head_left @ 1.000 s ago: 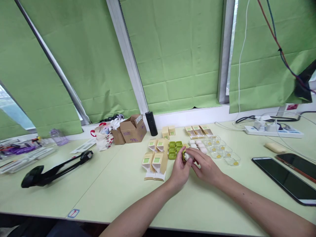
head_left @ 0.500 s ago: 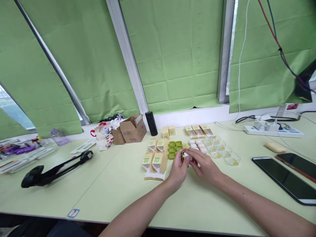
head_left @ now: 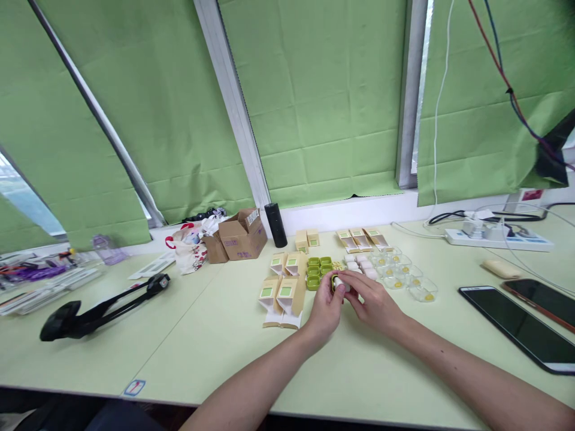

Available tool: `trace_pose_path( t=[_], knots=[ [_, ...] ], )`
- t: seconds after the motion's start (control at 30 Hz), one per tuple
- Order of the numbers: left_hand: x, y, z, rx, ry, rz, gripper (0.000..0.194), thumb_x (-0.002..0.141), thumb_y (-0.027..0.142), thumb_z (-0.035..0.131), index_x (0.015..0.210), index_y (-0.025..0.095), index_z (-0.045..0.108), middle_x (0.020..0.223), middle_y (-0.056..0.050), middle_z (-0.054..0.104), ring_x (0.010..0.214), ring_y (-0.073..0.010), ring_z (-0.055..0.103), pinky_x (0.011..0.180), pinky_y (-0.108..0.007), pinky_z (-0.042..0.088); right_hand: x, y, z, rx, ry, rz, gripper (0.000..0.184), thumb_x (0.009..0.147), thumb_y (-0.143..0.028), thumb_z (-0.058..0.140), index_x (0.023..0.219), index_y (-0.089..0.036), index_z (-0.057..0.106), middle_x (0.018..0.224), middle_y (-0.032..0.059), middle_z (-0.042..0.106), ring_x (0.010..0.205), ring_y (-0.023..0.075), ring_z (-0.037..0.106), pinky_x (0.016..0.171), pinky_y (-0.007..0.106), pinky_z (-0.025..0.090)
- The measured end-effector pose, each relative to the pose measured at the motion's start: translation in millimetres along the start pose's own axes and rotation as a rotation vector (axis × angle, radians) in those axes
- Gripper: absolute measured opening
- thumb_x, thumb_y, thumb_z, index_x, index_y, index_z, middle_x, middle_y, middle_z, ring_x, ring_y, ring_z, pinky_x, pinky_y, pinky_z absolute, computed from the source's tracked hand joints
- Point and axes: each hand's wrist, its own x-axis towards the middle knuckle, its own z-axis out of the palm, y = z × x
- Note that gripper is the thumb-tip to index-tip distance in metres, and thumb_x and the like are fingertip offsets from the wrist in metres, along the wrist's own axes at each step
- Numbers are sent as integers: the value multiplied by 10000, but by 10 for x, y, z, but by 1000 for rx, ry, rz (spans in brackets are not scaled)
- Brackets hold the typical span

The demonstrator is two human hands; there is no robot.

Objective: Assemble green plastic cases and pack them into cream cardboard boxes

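My fingers close round a small white piece with an olive-green part [head_left: 343,286], just above the right-middle of the desk [head_left: 215,341] — my left hand [head_left: 326,304] grips its left side, my right hand [head_left: 372,296] its right. I judge I am fitting the two parts together; that calls for a steady left hand and gentle pressure from the right. Just beyond sit olive-green square cups [head_left: 313,270]; to the right, clear plastic cups [head_left: 408,270] with small yellow pieces in them. Far left, the brown cardboard box [head_left: 242,242] hides its contents.
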Motion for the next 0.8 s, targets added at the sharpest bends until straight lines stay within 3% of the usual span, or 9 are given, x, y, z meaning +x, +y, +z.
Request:
trace_pose_path(
  t=[0.33, 0.53, 0.7, 0.8],
  knots=[
    [0, -11, -1, -24, -7, 13, 629, 921, 628, 735, 1361, 196, 609, 1242, -140, 689, 1027, -236, 675, 937, -377, 561, -1, 5, 16, -6, 6, 1, 475, 1015, -92, 555, 1466, -233, 603, 1332, 142, 753, 1224, 292, 746, 976, 476, 686],
    [15, 24, -23, -69, -2, 8, 743, 888, 656, 760, 1440, 200, 563, 1280, -149, 670, 1071, -247, 676, 935, -375, 567, -10, -30, -21, 40, -71, 68, 589, 1019, -144, 565, 1586, -263, 456, 1418, 149, 695, 1296, 315, 693, 969, 494, 676],
    [50, -21, -81, -49, 6, -40, 792, 861, 659, 788, 1466, 213, 539, 978, -56, 657, 821, -187, 632, 762, -330, 554, -6, -48, -35, 132, -109, 198, 566, 1010, -145, 537, 1554, -253, 424, 1163, 117, 744, 828, 229, 747, 791, 431, 685],
    [57, -17, -93, -63, -5, -50, 817, 841, 663, 808, 1463, 212, 531, 911, -27, 627, 763, -161, 591, 722, -305, 526, 2, -43, -34, 173, -93, 252, 468, 1004, -158, 552, 1459, -245, 488, 1088, 94, 745, 752, 207, 716, 746, 402, 668]
  ],
)
